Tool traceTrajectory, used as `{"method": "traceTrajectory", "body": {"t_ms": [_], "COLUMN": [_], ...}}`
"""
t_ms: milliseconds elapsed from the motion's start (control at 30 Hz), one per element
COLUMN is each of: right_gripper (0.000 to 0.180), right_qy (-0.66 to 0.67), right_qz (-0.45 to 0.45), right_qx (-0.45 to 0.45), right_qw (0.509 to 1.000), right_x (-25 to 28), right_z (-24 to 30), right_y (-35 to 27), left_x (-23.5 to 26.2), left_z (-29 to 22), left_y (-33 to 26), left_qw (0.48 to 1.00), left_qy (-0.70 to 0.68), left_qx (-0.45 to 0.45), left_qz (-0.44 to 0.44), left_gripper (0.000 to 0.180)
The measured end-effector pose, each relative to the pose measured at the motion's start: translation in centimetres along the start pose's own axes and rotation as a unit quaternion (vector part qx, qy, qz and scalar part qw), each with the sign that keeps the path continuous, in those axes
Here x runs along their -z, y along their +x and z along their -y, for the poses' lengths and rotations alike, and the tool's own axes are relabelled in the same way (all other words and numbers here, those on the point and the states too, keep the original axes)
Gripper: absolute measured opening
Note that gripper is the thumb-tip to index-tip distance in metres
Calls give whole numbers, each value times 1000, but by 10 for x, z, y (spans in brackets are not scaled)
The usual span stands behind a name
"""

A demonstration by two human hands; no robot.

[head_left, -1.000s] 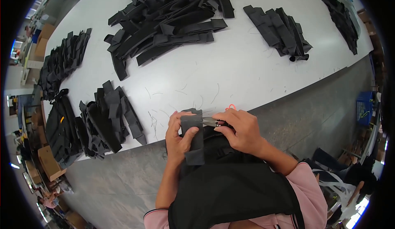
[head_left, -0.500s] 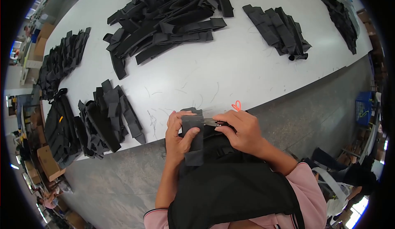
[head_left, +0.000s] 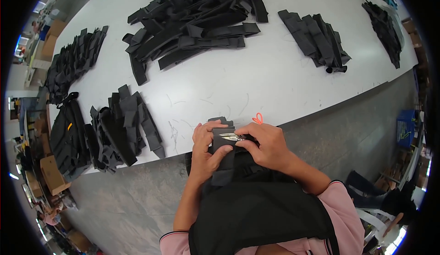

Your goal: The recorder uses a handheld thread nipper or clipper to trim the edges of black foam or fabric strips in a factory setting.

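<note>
My left hand (head_left: pixel 205 155) is closed on a folded black fabric strap (head_left: pixel 224 162), fingers behind its upper end and thumb across its front. The strap hangs down at the table's near edge, over my dark apron. In my closed right hand (head_left: pixel 268 146) is a pair of thread snips (head_left: pixel 229 136), their silver blades pointing left and lying across the front of the strap near its top. An orange loop (head_left: pixel 257 118) sticks up behind the right hand. Whether the blades touch the cloth, I cannot tell.
Loose threads lie on the white table (head_left: pixel 206 78). A large heap of black straps (head_left: pixel 197 21) sits at the far middle, with smaller bundles (head_left: pixel 316 41) to the right and left. A black bag (head_left: pixel 68 138) rests at the left edge. A blue crate (head_left: pixel 406 127) stands at right.
The snips have moved left, from the strap's right edge to across its front. The left hand and strap have shifted slightly right in the picture.
</note>
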State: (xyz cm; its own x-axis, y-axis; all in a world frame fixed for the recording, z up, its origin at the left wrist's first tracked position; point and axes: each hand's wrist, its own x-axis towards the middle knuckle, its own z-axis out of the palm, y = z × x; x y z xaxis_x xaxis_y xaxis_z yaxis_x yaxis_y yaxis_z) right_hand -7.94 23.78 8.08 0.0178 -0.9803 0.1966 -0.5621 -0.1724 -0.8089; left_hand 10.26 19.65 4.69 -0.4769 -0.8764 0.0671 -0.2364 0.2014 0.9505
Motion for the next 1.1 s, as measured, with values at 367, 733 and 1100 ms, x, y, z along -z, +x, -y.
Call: {"method": "traceTrajectory", "body": {"t_ms": [367,733,1100], "right_gripper": [17,25,17], "right_qy": [262,-40,390], "right_qz": [16,-22,106], "right_qx": [-228,117,-322], "right_qw": [937,992,856], "right_x": [-17,-26,-19], "right_z": [-23,-12,-21], "right_y": [-1,-9,12], "left_x": [-7,-14,-15], "left_z": [12,22,-13], "left_y": [5,37,5], "left_qw": [985,910,966], "left_qy": [-56,-273,-202], "left_qx": [109,282,156], "left_qz": [-119,-132,-40], "left_gripper": [21,33,20]}}
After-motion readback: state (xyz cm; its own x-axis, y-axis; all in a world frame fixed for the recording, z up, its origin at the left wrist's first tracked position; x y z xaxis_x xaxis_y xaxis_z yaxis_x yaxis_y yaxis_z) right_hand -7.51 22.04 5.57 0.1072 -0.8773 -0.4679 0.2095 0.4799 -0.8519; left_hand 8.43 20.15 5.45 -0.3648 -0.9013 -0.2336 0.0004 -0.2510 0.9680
